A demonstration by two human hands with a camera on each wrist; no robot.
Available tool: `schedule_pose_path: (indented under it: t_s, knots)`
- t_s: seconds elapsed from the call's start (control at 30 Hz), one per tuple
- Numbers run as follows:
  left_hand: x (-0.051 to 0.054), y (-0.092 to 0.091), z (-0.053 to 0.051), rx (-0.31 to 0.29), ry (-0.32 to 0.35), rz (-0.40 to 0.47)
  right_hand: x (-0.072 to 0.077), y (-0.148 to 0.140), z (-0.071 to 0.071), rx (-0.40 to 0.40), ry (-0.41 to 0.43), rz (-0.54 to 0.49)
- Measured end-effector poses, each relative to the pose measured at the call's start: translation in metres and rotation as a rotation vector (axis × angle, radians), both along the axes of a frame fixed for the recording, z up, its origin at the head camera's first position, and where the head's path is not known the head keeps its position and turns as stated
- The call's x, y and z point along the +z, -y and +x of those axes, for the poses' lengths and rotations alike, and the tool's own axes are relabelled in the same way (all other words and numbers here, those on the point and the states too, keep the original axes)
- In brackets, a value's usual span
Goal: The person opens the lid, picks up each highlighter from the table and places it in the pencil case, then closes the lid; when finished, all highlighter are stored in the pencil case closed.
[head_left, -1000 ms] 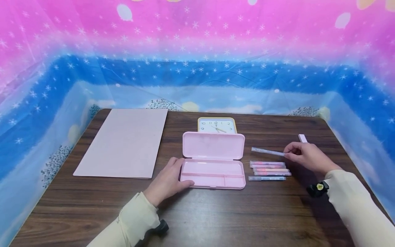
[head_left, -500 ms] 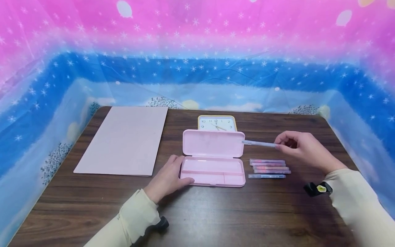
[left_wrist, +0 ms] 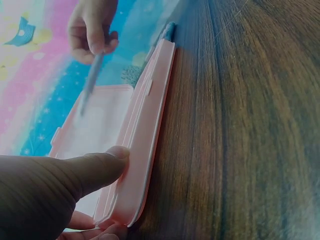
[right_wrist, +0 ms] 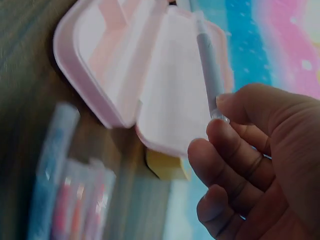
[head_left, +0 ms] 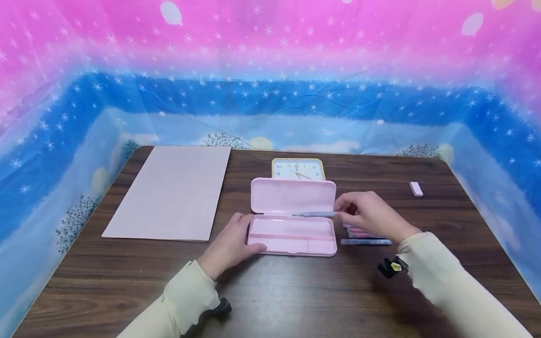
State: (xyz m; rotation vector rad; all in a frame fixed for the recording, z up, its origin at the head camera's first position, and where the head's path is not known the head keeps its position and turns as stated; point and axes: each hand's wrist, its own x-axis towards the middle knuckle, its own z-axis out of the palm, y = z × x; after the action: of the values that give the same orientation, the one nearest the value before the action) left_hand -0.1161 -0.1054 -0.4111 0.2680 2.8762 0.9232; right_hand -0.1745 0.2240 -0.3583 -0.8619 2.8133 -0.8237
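Note:
A pink pencil case (head_left: 279,228) lies open on the table, its lid (head_left: 291,195) tipped back. My left hand (head_left: 228,246) grips the case's left end, and the thumb (left_wrist: 102,170) presses on the front rim in the left wrist view. My right hand (head_left: 372,213) pinches a slim greyish-blue pen (head_left: 314,214) by one end. The pen is held level above the hinge side of the case, pointing left. In the right wrist view the same pen (right_wrist: 209,70) appears in front of the lid, between thumb and forefinger.
Right of the case lie a blue pen (head_left: 366,242) and several pink and orange pens (head_left: 358,234), partly hidden by my right hand. A white eraser (head_left: 416,188) sits farther right. A yellow-rimmed clock (head_left: 297,169) stands behind the lid. A large pale board (head_left: 169,192) lies at left.
My right hand has carried the pen leftward from the table's right side to above the case, uncovering the eraser. My left hand has stayed on the case.

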Motion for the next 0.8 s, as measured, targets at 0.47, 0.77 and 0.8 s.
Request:
schedule_pose_path:
  t_s: [0.47,0.77,0.8]
  knots:
    - [0.0,0.0,0.001,0.001,-0.002,-0.005,-0.031,0.038,0.006,0.07,0.052,0.05]
    - [0.005,0.004,0.007,-0.001,-0.007,0.022,-0.038,0.042,0.009,0.081,0.079,0.091]
    - [0.005,0.004,0.007,-0.004,-0.007,0.036,-0.038,0.042,0.009,0.079,0.082,0.092]
